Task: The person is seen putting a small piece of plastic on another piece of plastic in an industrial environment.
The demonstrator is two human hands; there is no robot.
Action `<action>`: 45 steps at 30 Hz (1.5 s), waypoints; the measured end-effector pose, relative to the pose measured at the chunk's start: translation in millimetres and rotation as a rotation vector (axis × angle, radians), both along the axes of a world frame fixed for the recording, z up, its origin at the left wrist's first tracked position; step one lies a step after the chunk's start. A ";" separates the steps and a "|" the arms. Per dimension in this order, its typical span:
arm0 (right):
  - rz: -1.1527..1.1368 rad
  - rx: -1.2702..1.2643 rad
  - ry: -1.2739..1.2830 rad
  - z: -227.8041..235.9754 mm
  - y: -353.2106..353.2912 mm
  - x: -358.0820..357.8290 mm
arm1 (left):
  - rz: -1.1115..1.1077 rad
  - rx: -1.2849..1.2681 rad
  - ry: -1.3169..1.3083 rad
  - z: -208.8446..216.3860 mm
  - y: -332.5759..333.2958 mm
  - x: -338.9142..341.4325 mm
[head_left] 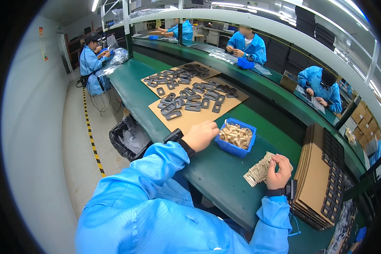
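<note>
My left hand (pixel 201 136) is beside the left rim of a blue plastic bin (pixel 230 147), its fingers bent and drawn together. Whatever it may hold is too small to make out. A heap of small beige curled strips (pixel 235 135) fills the bin. On the green tabletop right of the bin lies a row of flat beige strips (pixel 256 171), set side by side. My right hand (pixel 279 171) rests over the right end of this row, with thumb and fingers curled in a pinch; what is between the fingertips is hidden.
Cardboard sheets (pixel 169 121) with many dark frame-shaped parts (pixel 193 106) lie beyond my left hand. Stacked cardboard (pixel 311 182) with more dark frames (pixel 333 186) stands at right. A black-lined bin (pixel 129 135) sits left of the table (pixel 207 178). Several people in blue work nearby.
</note>
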State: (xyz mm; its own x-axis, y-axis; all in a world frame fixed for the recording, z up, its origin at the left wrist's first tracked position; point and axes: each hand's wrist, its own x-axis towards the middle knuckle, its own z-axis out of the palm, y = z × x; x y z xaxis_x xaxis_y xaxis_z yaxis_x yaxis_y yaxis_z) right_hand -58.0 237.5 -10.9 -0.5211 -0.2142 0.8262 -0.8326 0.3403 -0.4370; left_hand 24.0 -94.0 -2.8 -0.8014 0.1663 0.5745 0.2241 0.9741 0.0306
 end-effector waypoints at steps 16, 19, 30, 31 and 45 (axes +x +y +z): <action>-0.024 0.029 -0.058 -10.5 5.5 -1.5 | 0.058 0.224 -0.093 10.7 134.2 -17.1; -0.016 0.037 -0.037 -10.0 5.4 -1.8 | 0.047 0.134 -0.019 9.0 107.2 26.8; -0.025 0.056 -0.092 -17.4 8.1 -5.0 | 0.052 0.110 -0.128 10.5 42.7 151.2; -0.025 0.064 -0.097 -17.8 7.5 -5.7 | 0.004 0.140 -0.125 7.7 39.8 153.5; 0.005 0.199 -0.060 -18.3 18.6 -6.0 | 0.252 0.164 0.015 0.9 -75.2 314.1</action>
State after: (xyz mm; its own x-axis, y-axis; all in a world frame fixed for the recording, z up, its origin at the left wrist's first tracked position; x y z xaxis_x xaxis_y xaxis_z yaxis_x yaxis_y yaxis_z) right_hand -63.9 256.1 -29.2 -0.5665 -0.3723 0.7352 -0.8090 0.4209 -0.4102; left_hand 338.1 -169.2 -2.0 -0.7966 -0.1332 0.5897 -0.0229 0.9814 0.1907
